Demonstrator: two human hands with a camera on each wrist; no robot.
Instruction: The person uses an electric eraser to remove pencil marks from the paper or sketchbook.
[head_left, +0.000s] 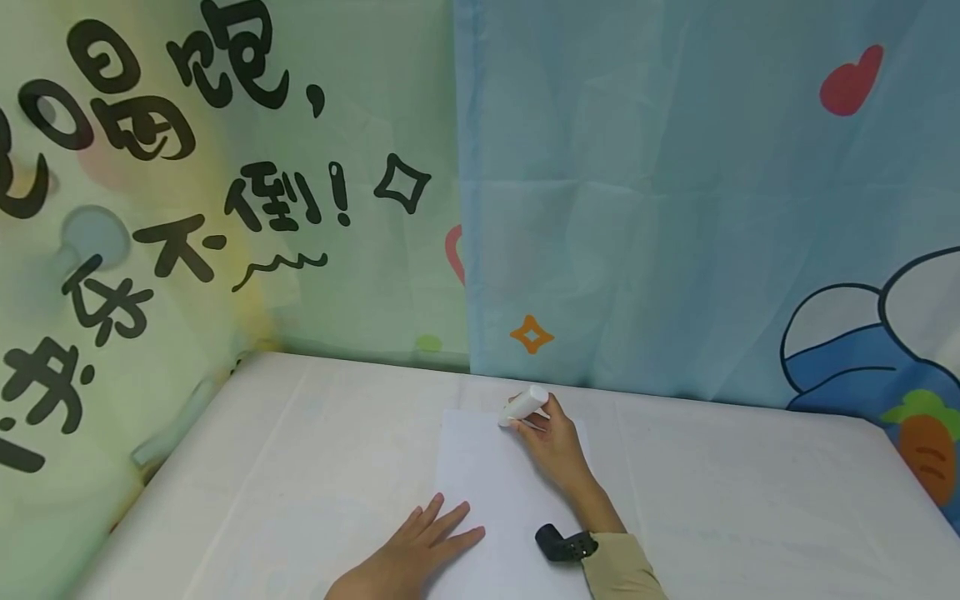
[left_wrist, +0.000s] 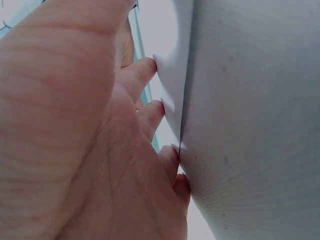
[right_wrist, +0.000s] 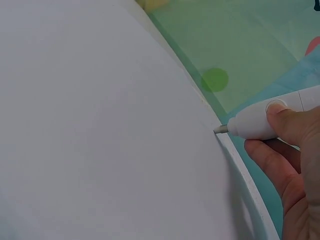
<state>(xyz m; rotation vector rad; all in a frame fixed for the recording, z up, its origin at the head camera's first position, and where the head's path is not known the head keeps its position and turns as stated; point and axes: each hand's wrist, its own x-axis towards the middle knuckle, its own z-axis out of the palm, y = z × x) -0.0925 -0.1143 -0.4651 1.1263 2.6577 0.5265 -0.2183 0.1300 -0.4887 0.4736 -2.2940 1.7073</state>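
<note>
My right hand (head_left: 558, 450) grips a thick white pen-shaped tool (head_left: 524, 403) over the far end of a white sheet of paper (head_left: 498, 479). In the right wrist view this tool (right_wrist: 251, 121) has a narrow grey tip at the white surface, and the thumb (right_wrist: 286, 122) lies on its round button. My left hand (head_left: 420, 546) rests with fingers spread on the paper's left edge nearer to me. The left wrist view shows these fingertips (left_wrist: 159, 106) at the edge of the sheet (left_wrist: 172, 65).
A white-covered table (head_left: 315, 450) lies under the paper. Behind it hang a printed green cloth (head_left: 375, 92) and a blue one (head_left: 637, 167). A black wrist device (head_left: 564, 544) sits by the right sleeve (head_left: 622, 567).
</note>
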